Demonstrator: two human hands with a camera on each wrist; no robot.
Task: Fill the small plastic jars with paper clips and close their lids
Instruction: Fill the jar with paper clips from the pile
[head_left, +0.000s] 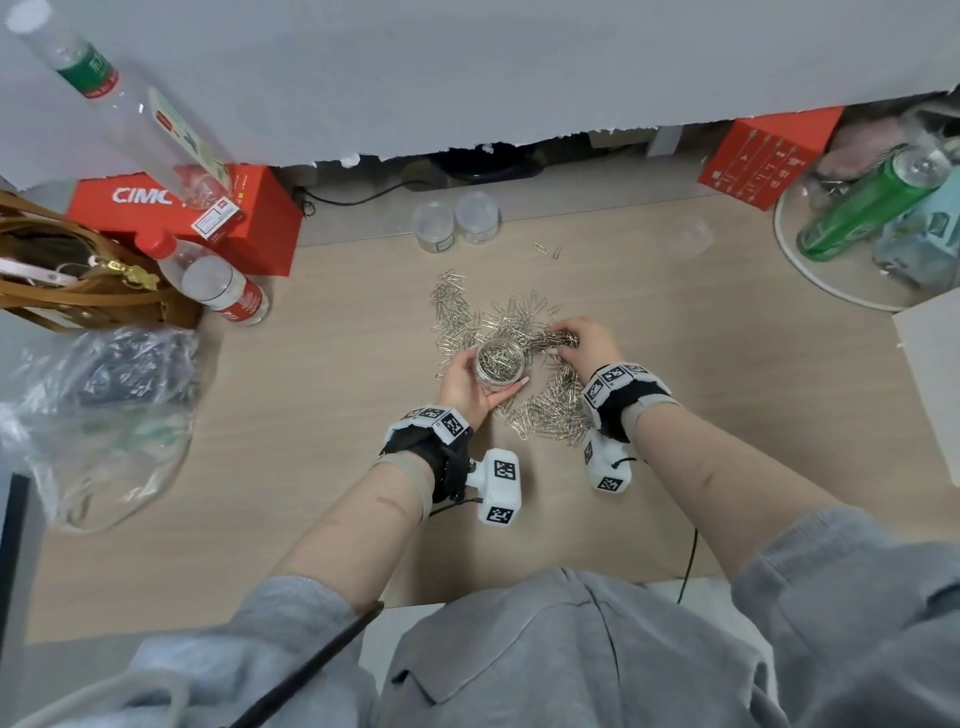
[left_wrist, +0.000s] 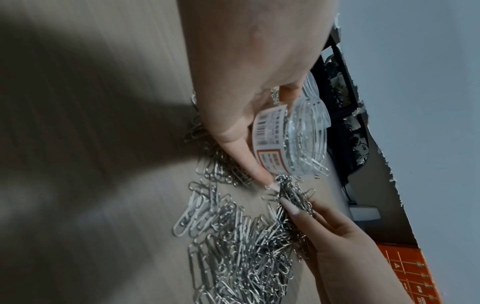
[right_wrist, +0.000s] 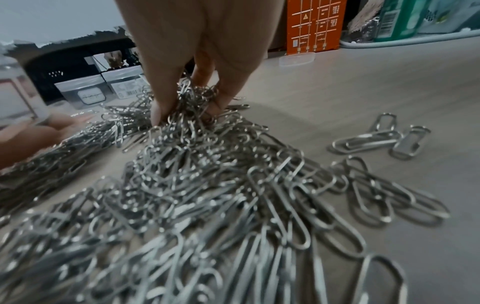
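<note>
A pale wood-grain table (head_left: 322, 467) carries the work, with a grey wall behind it at 12 o'clock. Silver paper clips (head_left: 550, 410) lie in a loose heap at the middle of the table, spreading from about 11 o'clock round to 5 o'clock of the hands.

The left hand (head_left: 470, 384) has its fingers and thumb curled round a small clear plastic jar (head_left: 500, 364), open at the top and packed with clips almost to the rim. In the left wrist view the jar (left_wrist: 291, 139) shows a white barcode label, and the thumb runs along its side down toward the heap.

The right hand (head_left: 582, 345), at 3 o'clock of the jar, pinches a bunch of clips (head_left: 558, 340) between fingertips and thumb, just beside the jar's mouth. The right wrist view shows the fingers (right_wrist: 166, 86) dug into the pile, closed on that bunch.

Two more clear jars (head_left: 457, 221) stand side by side at 12 o'clock, well apart from the heap; a clear lid (head_left: 690, 238) lies at 1 o'clock. At 10 o'clock sit a red box (head_left: 156, 208) and plastic bottles (head_left: 218, 286); at 2 o'clock a green can (head_left: 857, 208) lies in a white tray (head_left: 810, 270).
</note>
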